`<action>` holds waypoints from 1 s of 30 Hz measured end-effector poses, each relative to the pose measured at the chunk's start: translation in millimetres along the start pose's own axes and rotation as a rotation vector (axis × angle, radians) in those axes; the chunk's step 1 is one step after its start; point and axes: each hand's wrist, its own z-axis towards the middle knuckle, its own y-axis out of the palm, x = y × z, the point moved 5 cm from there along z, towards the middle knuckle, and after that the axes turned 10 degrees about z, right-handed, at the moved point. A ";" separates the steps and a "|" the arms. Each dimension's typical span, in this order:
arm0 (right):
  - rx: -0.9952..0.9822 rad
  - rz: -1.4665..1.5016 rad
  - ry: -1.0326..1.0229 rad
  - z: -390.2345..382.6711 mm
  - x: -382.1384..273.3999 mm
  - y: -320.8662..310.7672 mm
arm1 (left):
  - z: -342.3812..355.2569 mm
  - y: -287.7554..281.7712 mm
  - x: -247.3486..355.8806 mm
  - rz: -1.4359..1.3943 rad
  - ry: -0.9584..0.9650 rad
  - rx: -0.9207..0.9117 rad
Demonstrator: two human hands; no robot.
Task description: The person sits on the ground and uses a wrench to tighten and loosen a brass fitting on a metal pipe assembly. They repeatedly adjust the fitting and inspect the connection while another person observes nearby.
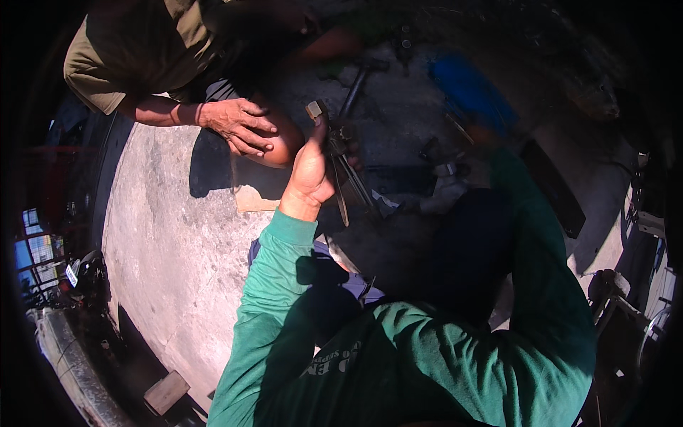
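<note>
At the left edge, near side, a long, weathered grey beam [75, 366] slants inward, with a short brown block [166, 392] to its right. Pale grey concrete floor [171, 263] stretches rightward from there, sunlit at left and shadowed further right. On the far left, a co-worker in an olive-brown shirt [153, 43] sits or crouches, one bare hand [238, 127] resting loosely on a bent knee. A flat tan piece [255, 200] lies on the floor just nearer than that knee.

Right of the knee, at the centre, the person's left hand [311, 171], in a green sleeve [274, 267], grasps a dark metal piece [340, 140], thumb pointing up along it. A pale, yellowish block-shaped end [314, 109] shows just beyond the thumb tip, and slim, shiny rods [361, 181] angle from the piece toward the near right. Beyond, a dark hammer-shaped tool [354, 89] lies on the shadowed floor.

Farther right, the person's right hand [485, 136] is dim and blurred beside a bright blue, soft-looking item [469, 85]; whether it grips anything cannot be told. A dark flat panel [555, 188] lies right of the right forearm.
</note>
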 end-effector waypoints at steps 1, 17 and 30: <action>0.133 -0.017 0.058 -4.6 5.9 -2.2 | -1.3 0.3 3.2 0.067 0.030 0.152; 0.346 -0.364 0.057 -3.4 155.3 -0.5 | -38.9 7.0 54.7 0.132 0.301 0.128; -0.033 0.826 -0.343 -64.5 -211.0 -220.5 | -172.9 44.7 51.2 0.629 0.561 0.300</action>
